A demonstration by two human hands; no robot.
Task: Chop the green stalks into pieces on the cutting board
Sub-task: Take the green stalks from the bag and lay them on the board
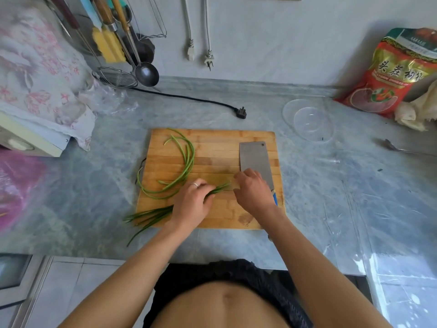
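Note:
A wooden cutting board [212, 147] lies on the counter in front of me. My left hand [191, 204] is closed around a bunch of green stalks [151, 215]; their tips stick out to the right and their long ends trail off the board's front left corner. More loose, curved green stalks [186, 162] lie on the left half of the board. A steel cleaver [254, 157] with a blue handle [275, 200] lies flat on the right side. My right hand [254, 190] rests over the cleaver's near end, fingers loosely bent and apart beside the stalk tips, gripping nothing that I can see.
Two clear glass bowls [309, 120] stand right of the board, with a red food bag [392, 74] behind them. A black power plug [241, 112] and cord lie behind the board. Ladles and a strainer [118, 78] hang at back left. A cloth-covered appliance [35, 86] is at left.

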